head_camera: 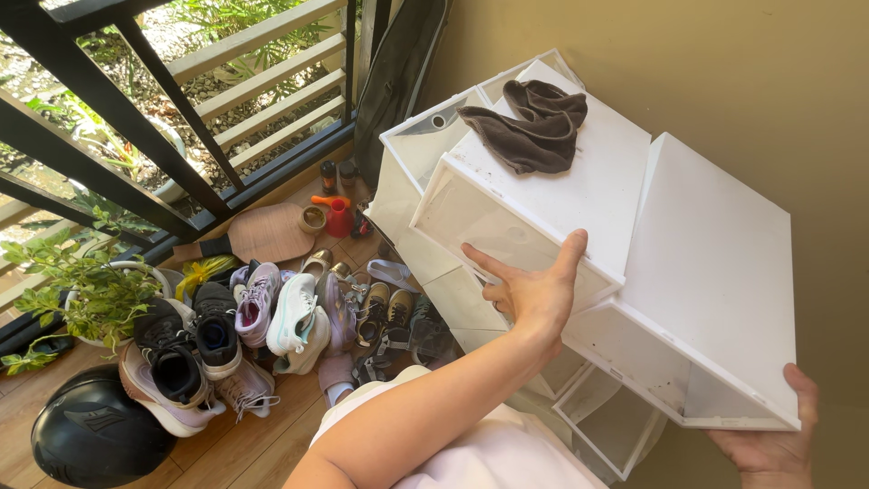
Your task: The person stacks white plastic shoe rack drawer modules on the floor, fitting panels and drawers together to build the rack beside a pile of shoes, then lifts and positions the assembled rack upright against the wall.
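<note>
My left hand (534,292) reaches up from the bottom centre with fingers spread. Its thumb lies against the front rim of a white open-fronted plastic box (602,177), and its fingers point across the opening. A crumpled dark brown cloth (536,127) lies on that box's top. My right hand (771,445), at the bottom right, grips the lower front corner of a second white box (715,272), which sits tilted beside the first. More white boxes (425,136) are stacked behind and below.
Several shoes (290,317) lie in a heap on the wooden floor to the left. A black helmet (90,435), a potted plant (90,294) and a black railing (118,172) stand further left. A red funnel-like item (339,217) and small jars sit by the railing. A tan wall (769,81) is behind the boxes.
</note>
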A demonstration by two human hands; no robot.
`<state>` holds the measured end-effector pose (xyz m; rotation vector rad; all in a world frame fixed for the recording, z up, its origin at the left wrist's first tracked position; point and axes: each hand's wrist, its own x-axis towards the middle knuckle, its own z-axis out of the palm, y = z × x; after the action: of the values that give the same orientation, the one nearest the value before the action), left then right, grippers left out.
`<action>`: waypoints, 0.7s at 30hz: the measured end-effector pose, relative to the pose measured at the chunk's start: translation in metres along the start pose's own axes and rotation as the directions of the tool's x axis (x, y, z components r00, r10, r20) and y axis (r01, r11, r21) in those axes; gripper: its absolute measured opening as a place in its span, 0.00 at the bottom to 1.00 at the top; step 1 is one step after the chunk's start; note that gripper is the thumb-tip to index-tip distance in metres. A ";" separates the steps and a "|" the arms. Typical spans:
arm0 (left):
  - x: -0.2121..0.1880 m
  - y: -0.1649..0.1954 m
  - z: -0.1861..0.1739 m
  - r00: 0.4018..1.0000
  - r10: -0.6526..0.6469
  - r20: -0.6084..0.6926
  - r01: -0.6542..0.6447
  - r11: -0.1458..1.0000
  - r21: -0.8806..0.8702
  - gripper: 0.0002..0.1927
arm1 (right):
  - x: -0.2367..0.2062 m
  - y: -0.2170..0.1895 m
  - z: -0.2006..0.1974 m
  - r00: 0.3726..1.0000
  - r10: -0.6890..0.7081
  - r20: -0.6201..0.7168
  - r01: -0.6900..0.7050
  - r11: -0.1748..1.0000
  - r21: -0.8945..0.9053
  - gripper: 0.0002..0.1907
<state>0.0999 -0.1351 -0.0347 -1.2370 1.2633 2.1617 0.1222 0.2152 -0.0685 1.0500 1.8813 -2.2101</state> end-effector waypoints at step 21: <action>0.002 -0.011 0.004 0.999 0.028 -0.026 -0.027 0.999 0.022 0.79 | -0.001 0.008 0.003 0.999 0.045 0.013 -0.045 0.999 0.001 0.45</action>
<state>0.1039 -0.1263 -0.0411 -1.2500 1.3183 2.1516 0.1252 0.2101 -0.0749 1.0647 1.8336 -2.1884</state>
